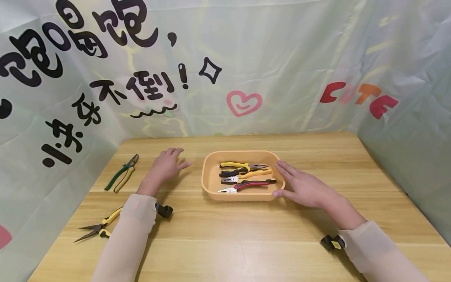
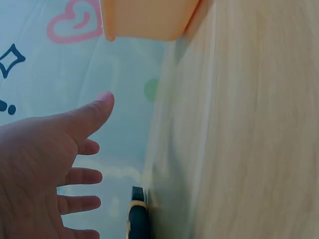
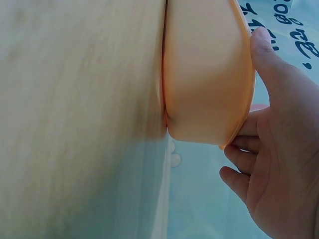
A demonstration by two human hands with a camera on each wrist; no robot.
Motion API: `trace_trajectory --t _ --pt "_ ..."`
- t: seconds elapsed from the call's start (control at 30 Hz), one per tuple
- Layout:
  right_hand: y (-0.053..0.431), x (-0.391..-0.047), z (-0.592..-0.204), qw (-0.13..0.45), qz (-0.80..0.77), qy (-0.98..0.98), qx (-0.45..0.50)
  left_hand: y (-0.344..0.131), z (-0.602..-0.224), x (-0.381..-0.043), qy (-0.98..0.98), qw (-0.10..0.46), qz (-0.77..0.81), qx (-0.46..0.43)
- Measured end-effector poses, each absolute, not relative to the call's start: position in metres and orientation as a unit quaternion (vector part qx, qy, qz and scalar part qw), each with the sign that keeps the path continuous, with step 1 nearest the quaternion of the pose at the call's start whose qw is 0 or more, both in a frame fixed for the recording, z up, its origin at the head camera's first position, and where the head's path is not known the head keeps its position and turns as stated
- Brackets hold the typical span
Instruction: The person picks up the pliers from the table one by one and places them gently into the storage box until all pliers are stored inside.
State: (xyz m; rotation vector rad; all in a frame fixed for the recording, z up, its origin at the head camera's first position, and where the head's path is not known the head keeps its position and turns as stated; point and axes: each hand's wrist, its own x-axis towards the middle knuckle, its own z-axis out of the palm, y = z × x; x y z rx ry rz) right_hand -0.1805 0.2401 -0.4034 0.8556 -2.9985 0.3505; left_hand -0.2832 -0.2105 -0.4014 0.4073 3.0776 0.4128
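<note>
My left hand (image 1: 165, 168) hovers over the table with fingers spread, holding nothing; its thumb and fingers also reach out in the left wrist view. At the right end of an orange plastic bin (image 1: 243, 197), my right hand (image 1: 306, 188) holds the rim, thumb at the front corner and fingers farther back. The right wrist view has the bent fingers against that rim. Inside the bin lie long-nose pliers (image 1: 257, 167) with yellow-and-black handles, pliers with yellow handles (image 1: 258, 172), and pliers with red-and-black handles (image 1: 251, 184).
Left of my left hand lie pliers (image 1: 121, 175) with one green and one tan handle. Yellow-handled long-nose pliers (image 1: 100, 227) rest nearer, spread apart and partly behind my left sleeve. A printed cloth (image 1: 282, 58) encloses the wooden table (image 1: 239, 243) at the back and sides.
</note>
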Motion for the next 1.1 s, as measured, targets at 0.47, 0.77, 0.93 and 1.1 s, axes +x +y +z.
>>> trace_trajectory --t 0.47,0.77,0.93,1.1 --pt "0.242 -0.181 -0.402 0.004 0.112 -0.955 0.274 -0.23 -0.416 -0.285 0.986 0.053 0.136 0.082" --pt "0.242 -0.181 -0.404 0.001 0.112 -0.955 0.273 -0.24 -0.419 -0.284 0.988 0.061 0.126 0.07" --pt "0.242 -0.181 -0.405 0.001 0.113 -0.955 0.273 -0.246 -0.421 -0.286 0.989 0.067 0.12 0.057" --pt "0.241 -0.181 -0.405 0.001 0.113 -0.955 0.273 -0.248 -0.422 -0.284 0.988 0.08 0.123 0.049"
